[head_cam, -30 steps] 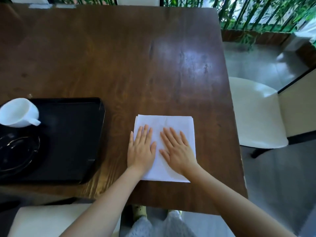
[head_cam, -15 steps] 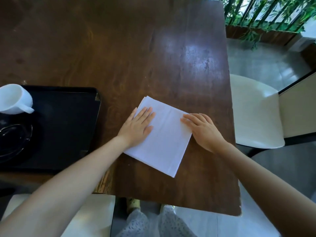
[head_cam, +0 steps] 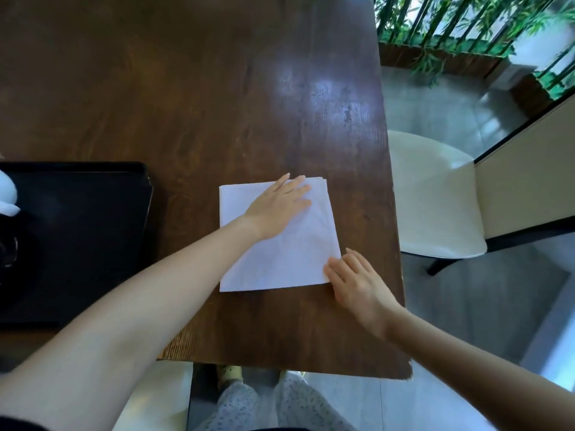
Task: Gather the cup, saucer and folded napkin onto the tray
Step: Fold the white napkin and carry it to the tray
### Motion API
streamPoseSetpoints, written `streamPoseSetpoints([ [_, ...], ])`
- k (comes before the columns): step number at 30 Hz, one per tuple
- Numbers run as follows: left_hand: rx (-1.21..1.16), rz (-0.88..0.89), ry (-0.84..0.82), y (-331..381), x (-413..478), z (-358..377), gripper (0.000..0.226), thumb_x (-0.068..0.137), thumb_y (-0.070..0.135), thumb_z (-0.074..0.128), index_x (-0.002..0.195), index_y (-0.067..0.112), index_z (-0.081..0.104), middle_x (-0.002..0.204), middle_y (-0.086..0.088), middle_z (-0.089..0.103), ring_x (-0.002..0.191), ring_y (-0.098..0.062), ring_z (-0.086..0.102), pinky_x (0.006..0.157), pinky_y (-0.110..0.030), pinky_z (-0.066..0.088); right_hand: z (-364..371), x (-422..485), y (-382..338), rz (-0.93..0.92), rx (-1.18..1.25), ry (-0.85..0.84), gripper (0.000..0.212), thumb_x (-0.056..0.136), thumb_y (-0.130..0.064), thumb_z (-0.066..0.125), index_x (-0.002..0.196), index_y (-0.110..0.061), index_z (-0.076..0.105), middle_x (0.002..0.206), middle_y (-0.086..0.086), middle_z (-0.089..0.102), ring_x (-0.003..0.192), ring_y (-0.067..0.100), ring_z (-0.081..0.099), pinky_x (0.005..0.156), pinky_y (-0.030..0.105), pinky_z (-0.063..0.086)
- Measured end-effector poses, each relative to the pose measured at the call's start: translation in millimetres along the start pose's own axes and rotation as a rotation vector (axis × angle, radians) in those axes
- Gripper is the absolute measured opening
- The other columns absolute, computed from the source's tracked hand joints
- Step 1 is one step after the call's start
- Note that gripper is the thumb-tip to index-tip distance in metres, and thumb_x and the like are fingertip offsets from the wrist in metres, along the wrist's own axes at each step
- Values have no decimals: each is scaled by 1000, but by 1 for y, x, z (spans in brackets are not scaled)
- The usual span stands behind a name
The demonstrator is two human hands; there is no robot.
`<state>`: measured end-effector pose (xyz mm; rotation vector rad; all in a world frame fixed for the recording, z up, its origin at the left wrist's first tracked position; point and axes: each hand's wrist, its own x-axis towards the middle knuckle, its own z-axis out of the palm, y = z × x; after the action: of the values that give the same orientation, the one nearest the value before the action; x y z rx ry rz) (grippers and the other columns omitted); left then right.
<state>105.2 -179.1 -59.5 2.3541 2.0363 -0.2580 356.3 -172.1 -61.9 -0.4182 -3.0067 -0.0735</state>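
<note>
Turned napkin square since before. Pressed flat under open left hand; open right hand touched its near corner. Lay right of tray, nearer left hand.

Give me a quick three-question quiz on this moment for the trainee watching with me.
1. True or false: the napkin already lies on the tray.
2. Which hand lies flat on top of the napkin?
3. The right hand touches the napkin at: A) its far left corner, B) its near right corner, C) its middle.

Key: 1. False, it lies on the table, right of the tray. 2. The left hand. 3. B.
</note>
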Motion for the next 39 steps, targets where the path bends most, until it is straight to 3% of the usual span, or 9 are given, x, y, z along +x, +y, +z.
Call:
streamPoseSetpoints([
  [4, -425, -114, 211, 42, -49, 2, 38, 92, 20, 48, 129, 12, 53, 143, -11, 45, 136, -28, 33, 116, -38, 9, -3, 0, -13, 22, -70, 43, 10, 72, -3, 71, 82, -4, 69, 77, 7, 66, 68, 23, 62, 94, 43, 52],
  [8, -426, -98, 111, 60, -114, 15, 51, 86, 43, 57, 128, 14, 55, 138, -7, 52, 131, -25, 43, 113, -43, 21, -9, 10, -13, 81, -28, 5, 9, 71, -9, 73, 78, -11, 67, 74, 2, 65, 68, 20, 62, 93, 39, 52],
  [14, -353, -164, 294, 47, -154, 19, 38, 63, 1, 79, 100, 4, 71, 102, -14, 71, 95, -29, 68, 87, -40, 53, -21, 15, -9, 182, 119, -62, 8, 75, -14, 69, 79, -15, 62, 78, 0, 66, 71, 22, 61, 86, 36, 53],
  [19, -623, -329, 362, 32, -164, 17, 22, 76, 1, 72, 98, 6, 73, 97, -9, 74, 92, -21, 69, 88, -31, 50, -25, 6, -1, 99, 171, -156, 17, 77, -27, 71, 91, -19, 65, 91, -1, 67, 83, 20, 63, 90, 38, 52],
  [23, -940, -493, 315, 17, -157, 7, 16, 84, 18, 66, 98, 17, 73, 96, 14, 68, 85, 10, 61, 80, -2, 44, -30, 10, 14, 106, 298, -164, 7, 81, -23, 67, 87, -20, 64, 90, -5, 67, 90, 18, 59, 90, 33, 49],
  [27, -1224, -639, 339, -3, -148, -1, 7, 85, 25, 65, 88, 30, 68, 86, 17, 69, 85, 2, 64, 71, -11, 51, -46, 35, 31, 454, 808, -169, 10, 90, -30, 56, 81, -27, 60, 78, -17, 61, 79, -3, 56, 68, 8, 43],
  [30, -1380, -777, 443, -12, -131, -6, 4, 85, 35, 62, 84, 33, 66, 83, 20, 69, 83, 3, 64, 61, -9, 50, -45, 62, 34, 655, 1059, -6, 13, 92, -32, 54, 81, -26, 59, 69, -14, 59, 64, -5, 55, 56, 4, 43],
  [34, -1353, -944, 526, -24, -99, -3, 15, 90, 39, 54, 84, 28, 63, 86, 11, 67, 80, -1, 63, 59, -13, 50, -25, 104, 36, 818, 1025, 141, 19, 95, -29, 48, 94, -13, 59, 82, -4, 59, 72, 7, 53, 58, 15, 40],
  [39, -1108, -1145, 557, -29, -67, 15, 14, 93, 29, 46, 85, 19, 53, 78, 6, 56, 76, -16, 53, 58, -25, 39, 9, 144, 37, 970, 937, 226, 20, 95, -28, 42, 100, -16, 57, 89, -5, 59, 81, 13, 55, 68, 25, 38],
])
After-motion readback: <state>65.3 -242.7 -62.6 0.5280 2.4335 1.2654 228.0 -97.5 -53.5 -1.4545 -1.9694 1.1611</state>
